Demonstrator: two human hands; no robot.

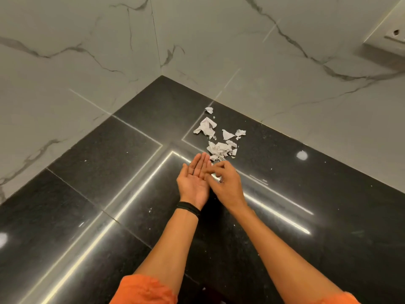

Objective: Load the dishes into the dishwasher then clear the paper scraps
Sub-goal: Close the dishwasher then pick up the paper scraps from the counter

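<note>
Several torn white paper scraps [219, 137] lie scattered on the black polished countertop [135, 172], near the corner where two marble walls meet. My left hand [194, 178] is held palm up and flat just in front of the nearest scraps, with nothing visible in the palm. My right hand [225, 183] is beside it, fingers curled, its fingertips pinching a small white scrap at the edge of the left palm. No dishes or dishwasher are in view.
Grey-veined marble walls [87, 62] close the counter at the back and left. A white wall socket [392, 34] sits at the upper right. Tiny white crumbs dot the counter around the pile.
</note>
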